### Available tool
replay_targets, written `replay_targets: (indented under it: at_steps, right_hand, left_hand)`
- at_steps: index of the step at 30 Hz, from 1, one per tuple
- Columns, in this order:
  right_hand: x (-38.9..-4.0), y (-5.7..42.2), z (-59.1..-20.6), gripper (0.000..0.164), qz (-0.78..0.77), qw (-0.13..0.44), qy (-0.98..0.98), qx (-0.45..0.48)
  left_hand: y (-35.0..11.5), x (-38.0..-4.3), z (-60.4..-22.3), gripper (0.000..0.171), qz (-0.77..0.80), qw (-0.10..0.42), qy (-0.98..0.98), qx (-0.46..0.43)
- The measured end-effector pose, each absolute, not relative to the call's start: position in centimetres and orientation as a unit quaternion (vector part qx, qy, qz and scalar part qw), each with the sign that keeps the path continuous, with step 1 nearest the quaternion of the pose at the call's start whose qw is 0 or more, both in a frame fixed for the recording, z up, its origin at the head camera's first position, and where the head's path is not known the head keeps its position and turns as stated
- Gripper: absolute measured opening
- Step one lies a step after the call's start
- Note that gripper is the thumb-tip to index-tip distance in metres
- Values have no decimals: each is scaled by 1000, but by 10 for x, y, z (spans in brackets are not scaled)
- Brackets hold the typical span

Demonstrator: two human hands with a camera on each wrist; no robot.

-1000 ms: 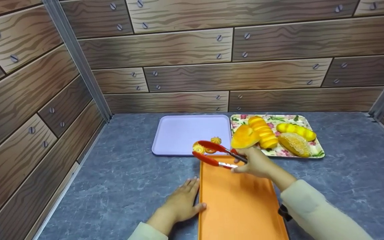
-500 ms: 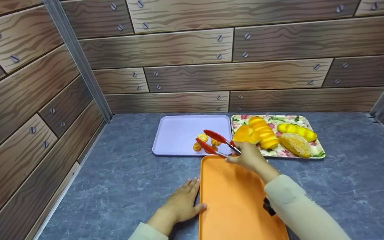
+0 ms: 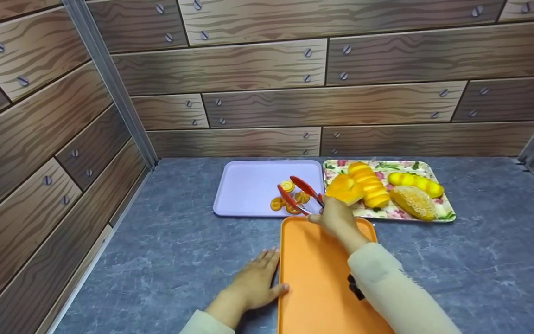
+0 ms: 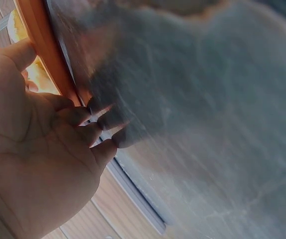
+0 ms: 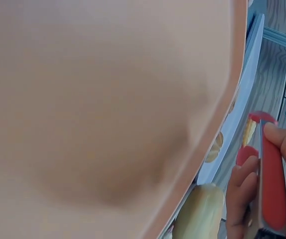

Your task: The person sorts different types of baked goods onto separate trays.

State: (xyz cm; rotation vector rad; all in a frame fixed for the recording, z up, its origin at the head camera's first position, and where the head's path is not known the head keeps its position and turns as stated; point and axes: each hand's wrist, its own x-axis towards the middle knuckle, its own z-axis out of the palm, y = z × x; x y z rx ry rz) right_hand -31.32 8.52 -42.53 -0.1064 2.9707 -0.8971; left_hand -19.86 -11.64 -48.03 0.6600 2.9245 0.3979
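Observation:
My right hand (image 3: pixel 336 215) grips a pair of red tongs (image 3: pixel 308 189) over the purple tray (image 3: pixel 244 185). A pale yellow cookie (image 3: pixel 287 186) sits between the tongs' red tips; the right wrist view also shows this yellowish piece (image 5: pixel 249 132) there. Below it on the tray are several small brown cookies (image 3: pixel 302 197). My left hand (image 3: pixel 253 280) lies at the left edge of the orange tray (image 3: pixel 322 278), thumb on the rim and the other fingers extended along the side. In the left wrist view, its fingertips (image 4: pixel 108 148) meet the grey tabletop.
A floral tray (image 3: pixel 445 215) with several toy breads stands right of the purple tray, including a sesame loaf (image 3: pixel 413 202) and a sliced loaf (image 3: pixel 369 184). Wood-patterned walls (image 3: pixel 257 109) close off the back and left of the grey table (image 3: pixel 165 250).
My right hand has moved left and away from me, carrying the tongs and yellow cookie farther back over the purple tray. A brown cookie has come into sight below. The left hand stays put.

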Motion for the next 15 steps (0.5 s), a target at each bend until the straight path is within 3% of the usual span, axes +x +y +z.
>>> replay_targets:
  at_steps: [15]
  right_hand:
    - [-315, 69, -435, 59, -271, 3, 962, -27]
  left_hand:
    - [-118, -200, -481, 77, 135, 70, 965, 213]
